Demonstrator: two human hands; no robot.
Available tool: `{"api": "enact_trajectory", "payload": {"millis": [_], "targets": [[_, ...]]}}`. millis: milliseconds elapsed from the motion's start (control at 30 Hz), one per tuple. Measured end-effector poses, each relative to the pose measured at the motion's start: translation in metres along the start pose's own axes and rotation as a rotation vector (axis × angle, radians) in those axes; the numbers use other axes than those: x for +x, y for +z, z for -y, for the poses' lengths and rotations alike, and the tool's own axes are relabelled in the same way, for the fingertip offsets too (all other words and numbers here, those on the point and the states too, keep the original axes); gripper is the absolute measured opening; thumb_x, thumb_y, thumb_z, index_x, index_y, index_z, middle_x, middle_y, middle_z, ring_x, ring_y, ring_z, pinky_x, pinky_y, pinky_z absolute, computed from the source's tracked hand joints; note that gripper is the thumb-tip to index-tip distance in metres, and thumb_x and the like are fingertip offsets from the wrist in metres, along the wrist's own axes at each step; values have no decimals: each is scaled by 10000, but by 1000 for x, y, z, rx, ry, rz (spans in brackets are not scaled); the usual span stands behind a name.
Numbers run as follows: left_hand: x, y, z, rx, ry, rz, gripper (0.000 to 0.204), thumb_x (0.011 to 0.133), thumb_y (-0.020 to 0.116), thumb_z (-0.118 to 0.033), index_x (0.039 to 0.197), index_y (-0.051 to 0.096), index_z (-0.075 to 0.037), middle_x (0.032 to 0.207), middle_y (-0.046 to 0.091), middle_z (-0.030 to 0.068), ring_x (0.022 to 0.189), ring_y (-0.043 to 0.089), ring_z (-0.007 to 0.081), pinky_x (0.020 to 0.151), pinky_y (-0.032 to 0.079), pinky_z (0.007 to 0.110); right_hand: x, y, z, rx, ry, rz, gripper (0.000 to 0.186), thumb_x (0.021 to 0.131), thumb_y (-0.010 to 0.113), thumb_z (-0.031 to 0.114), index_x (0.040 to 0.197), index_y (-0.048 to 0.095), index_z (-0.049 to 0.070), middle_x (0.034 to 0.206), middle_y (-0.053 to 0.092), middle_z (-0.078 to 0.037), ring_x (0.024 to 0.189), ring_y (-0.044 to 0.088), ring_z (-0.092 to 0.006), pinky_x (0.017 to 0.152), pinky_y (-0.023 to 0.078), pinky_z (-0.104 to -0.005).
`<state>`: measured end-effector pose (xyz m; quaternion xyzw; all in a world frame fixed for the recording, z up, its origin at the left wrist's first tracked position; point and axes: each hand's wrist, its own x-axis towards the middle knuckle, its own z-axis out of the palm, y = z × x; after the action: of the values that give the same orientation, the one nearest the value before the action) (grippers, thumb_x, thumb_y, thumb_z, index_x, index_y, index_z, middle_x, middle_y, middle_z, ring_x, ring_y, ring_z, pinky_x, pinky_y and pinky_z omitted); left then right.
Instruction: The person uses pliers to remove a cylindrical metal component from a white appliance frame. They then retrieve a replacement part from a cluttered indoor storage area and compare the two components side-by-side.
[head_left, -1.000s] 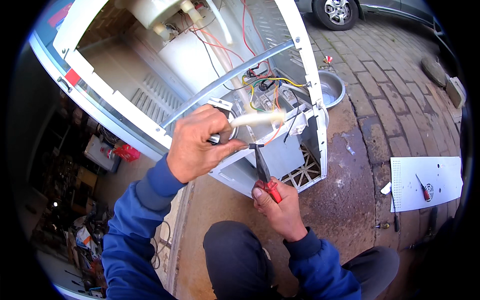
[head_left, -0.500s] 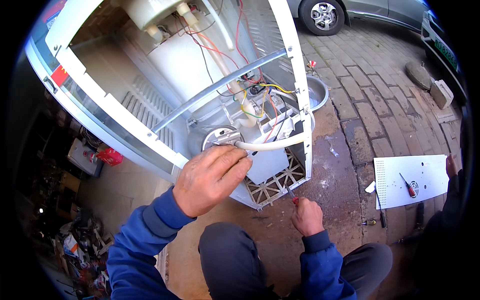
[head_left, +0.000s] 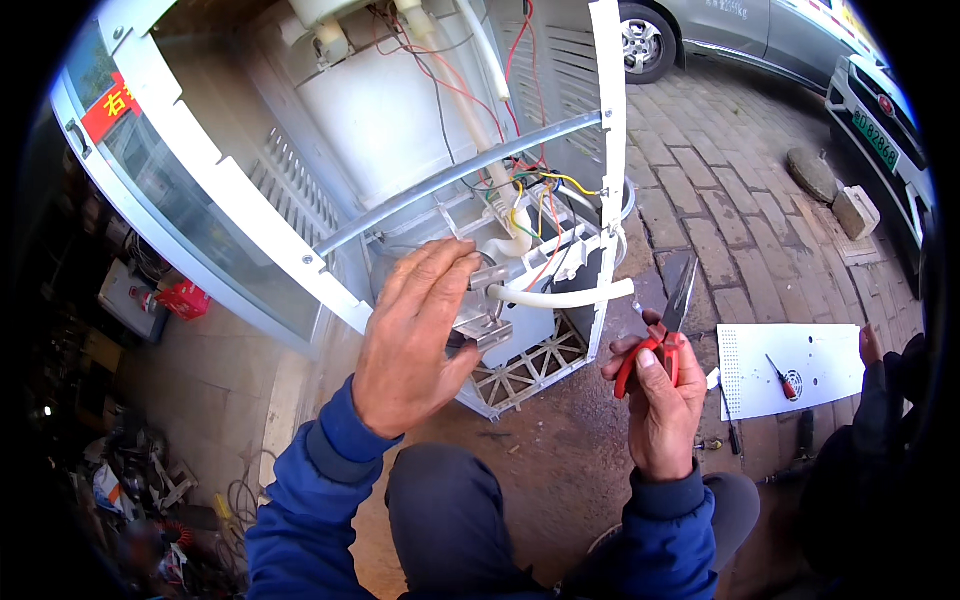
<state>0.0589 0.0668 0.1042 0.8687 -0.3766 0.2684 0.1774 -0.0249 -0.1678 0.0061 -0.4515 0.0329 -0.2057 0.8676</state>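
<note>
My left hand point(head_left: 415, 345) is closed round a shiny metal part point(head_left: 485, 335) with bent ends, held before the lower opening of a white appliance cabinet point(head_left: 250, 215). From that part a white hose point(head_left: 570, 294) sticks out to the right, its far end free. In my right hand point(head_left: 665, 420), raised beside the cabinet, is a pair of red-handled long-nose pliers point(head_left: 672, 338), jaws pointing up and apart from the hose. Behind my left hand, a white elbow pipe point(head_left: 515, 240) and coloured wires point(head_left: 545, 185) show inside the cabinet.
A metal crossbar point(head_left: 460, 180) spans the cabinet's front above a lattice base point(head_left: 530, 370). On the paving at right, a screwdriver point(head_left: 783, 380) lies on a white perforated panel point(head_left: 745, 345), near another person's hand point(head_left: 870, 347). Parked cars point(head_left: 740, 40) stand beyond; clutter point(head_left: 150, 490) lies at lower left.
My right hand has risen from low by the base, bringing the pliers up beside the hose. My left hand has opened its grip wider around the metal part, which has come forward with the hose.
</note>
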Motion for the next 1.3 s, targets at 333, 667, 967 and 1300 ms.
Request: {"api": "enact_trajectory", "payload": {"millis": [333, 667, 967, 1300], "targets": [[-49, 39, 16, 278, 328, -257, 471, 782, 798, -54, 1221, 638, -121, 1292, 617, 69, 1217, 599, 254, 1099, 472, 502, 34, 50, 56, -689, -203, 234, 296, 887, 781, 74, 1120, 639, -41, 820, 601, -20, 748, 520, -95, 676, 467, -278], [-74, 1, -7, -9, 49, -87, 789, 568, 977, -146, 1275, 633, -85, 1393, 566, 171, 1247, 556, 364, 1067, 480, 513, 58, 63, 6, -746, -187, 309, 353, 909, 764, 127, 1201, 632, -22, 862, 686, -177, 746, 644, -215, 720, 534, -376], [-99, 51, -14, -1865, -1008, -208, 677, 953, 759, -487, 1449, 512, -99, 1428, 571, 57, 1384, 489, 235, 1137, 408, 428, 59, 54, -9, -605, -167, 448, 305, 954, 700, 57, 1249, 672, -15, 928, 710, -169, 843, 696, -274, 801, 558, -378], [-55, 75, -27, -1884, -1121, -408, 785, 870, 822, -435, 1490, 491, -87, 1435, 618, 133, 1331, 595, 306, 1151, 471, 515, 77, 17, 50, -1440, -630, 650, 375, 816, 741, 59, 1184, 717, -11, 894, 691, -151, 845, 632, -340, 744, 534, -451]]}}
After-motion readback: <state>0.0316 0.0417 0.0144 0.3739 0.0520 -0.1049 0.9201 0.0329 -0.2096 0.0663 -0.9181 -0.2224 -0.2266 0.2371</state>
